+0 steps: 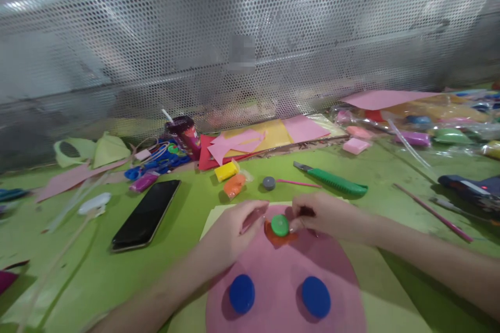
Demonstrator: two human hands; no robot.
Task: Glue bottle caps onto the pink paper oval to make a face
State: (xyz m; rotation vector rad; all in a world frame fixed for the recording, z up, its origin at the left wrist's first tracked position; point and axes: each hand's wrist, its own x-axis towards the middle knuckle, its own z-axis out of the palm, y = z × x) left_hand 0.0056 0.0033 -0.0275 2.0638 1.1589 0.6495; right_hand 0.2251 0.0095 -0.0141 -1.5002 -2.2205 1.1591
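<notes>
A pink paper circle (pixel 281 270) lies on a pale yellow sheet (pixel 375 281) in front of me. Two blue bottle caps (pixel 241 293) (pixel 315 296) sit on its near part. At its far edge a green cap (pixel 279 225) rests on an orange piece (pixel 273 237). My left hand (pixel 234 231) is curled beside the green cap on its left, fingertips touching the pink circle's edge. My right hand (pixel 324 214) is pinched at the cap's right side, fingers closed against it.
A black phone (pixel 146 214) lies to the left. A green utility knife (pixel 332 179), a grey cap (pixel 269 182), yellow (pixel 226 170) and orange clay (pixel 234 186) lie beyond my hands. Coloured paper (pixel 269 138), a dark jar (pixel 183 132) and bagged supplies (pixel 429 125) sit before the perforated metal screen (pixel 250 36).
</notes>
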